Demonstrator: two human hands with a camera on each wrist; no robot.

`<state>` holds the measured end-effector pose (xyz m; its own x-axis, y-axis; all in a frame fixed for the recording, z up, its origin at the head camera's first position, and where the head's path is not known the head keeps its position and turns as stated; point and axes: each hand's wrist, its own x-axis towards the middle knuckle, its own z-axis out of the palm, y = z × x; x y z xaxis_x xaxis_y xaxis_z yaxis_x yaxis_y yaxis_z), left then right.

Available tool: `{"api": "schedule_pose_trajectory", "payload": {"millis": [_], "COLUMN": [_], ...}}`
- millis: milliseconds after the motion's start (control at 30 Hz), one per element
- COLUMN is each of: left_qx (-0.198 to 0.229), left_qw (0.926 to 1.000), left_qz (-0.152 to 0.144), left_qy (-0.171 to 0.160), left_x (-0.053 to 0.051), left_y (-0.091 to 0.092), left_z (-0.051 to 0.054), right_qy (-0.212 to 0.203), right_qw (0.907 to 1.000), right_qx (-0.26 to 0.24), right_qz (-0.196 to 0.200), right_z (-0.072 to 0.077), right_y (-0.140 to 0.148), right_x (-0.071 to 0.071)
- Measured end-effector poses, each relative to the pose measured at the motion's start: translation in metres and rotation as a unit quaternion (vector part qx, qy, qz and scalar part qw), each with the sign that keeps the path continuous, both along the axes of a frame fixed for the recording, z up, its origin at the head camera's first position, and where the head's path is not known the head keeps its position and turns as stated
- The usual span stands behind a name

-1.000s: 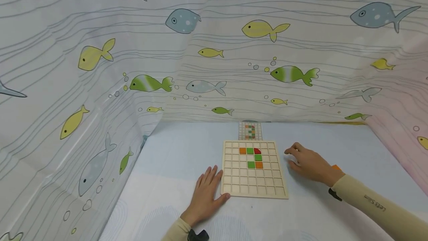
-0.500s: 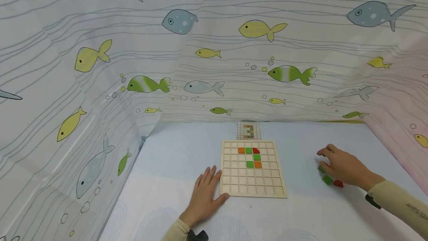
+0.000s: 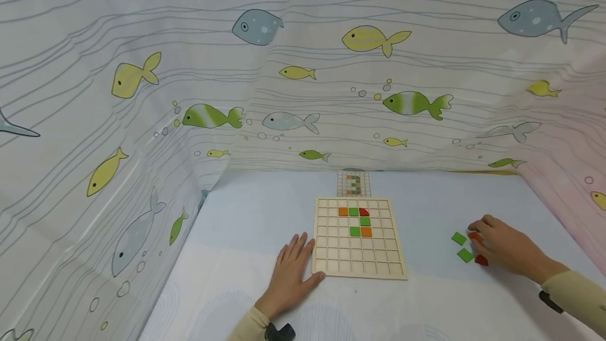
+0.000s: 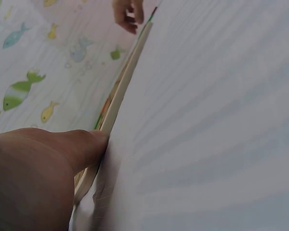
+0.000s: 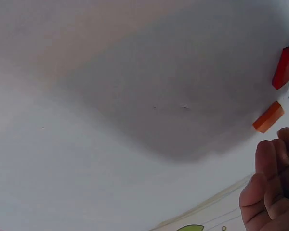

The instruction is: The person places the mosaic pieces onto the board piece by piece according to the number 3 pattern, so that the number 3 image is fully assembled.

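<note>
A pale wooden grid board lies on the table, with several orange, green and red tiles in its upper cells. My left hand rests at its lower left edge, fingers extended; in the left wrist view the thumb touches the board's edge. Farther right, my right hand hovers over loose tiles, fingers loosely bent. An orange tile shows by its fingertips; in the right wrist view this orange tile lies just apart from the fingers. Two green tiles and a red tile lie beside it.
Behind the board lies a small pattern card showing a grid with coloured squares. Fish-printed sheeting rises at the back and left, and a pink side sheet at the right. A pale blue and white cloth covers the table.
My right hand has moved right from beside the board to the loose tiles, bringing the green and red ones into view. My left hand and the board have stayed put.
</note>
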<state>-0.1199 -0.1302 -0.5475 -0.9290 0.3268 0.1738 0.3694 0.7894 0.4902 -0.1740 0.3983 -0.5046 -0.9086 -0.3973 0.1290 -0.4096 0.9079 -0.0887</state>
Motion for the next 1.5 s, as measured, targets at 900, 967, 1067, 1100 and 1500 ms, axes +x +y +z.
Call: {"api": "schedule_pose_trajectory", "payload": {"millis": [900,967,1067,1100,1500], "left_qx": [0.001,0.000,0.001,0.000,0.000], "left_qw": [0.9999,0.9999,0.9999,0.9999,0.9999], "left_qz": [-0.001,-0.001,0.000,0.000,0.000], "left_qy": [-0.014,-0.015,-0.015,-0.015,-0.015], "left_x": [-0.002,-0.001,-0.001,-0.001,-0.001], "left_y": [0.001,0.000,0.000,0.000,0.001], "left_z": [0.002,0.002,0.003,0.003,0.004], "right_qy": [-0.015,-0.023,-0.032,-0.033,-0.037], "right_qw": [0.9986,0.9979,0.9962,0.9956,0.9913], "right_qx": [-0.045,-0.052,-0.067,-0.073,-0.106], "right_qz": [-0.023,-0.029,-0.045,-0.050,-0.068], "right_z": [-0.016,-0.016,-0.018,-0.018,-0.020], "right_y": [-0.005,-0.007,-0.010,-0.011,-0.024], "right_x": [0.006,0.005,0.004,0.004,0.002]}}
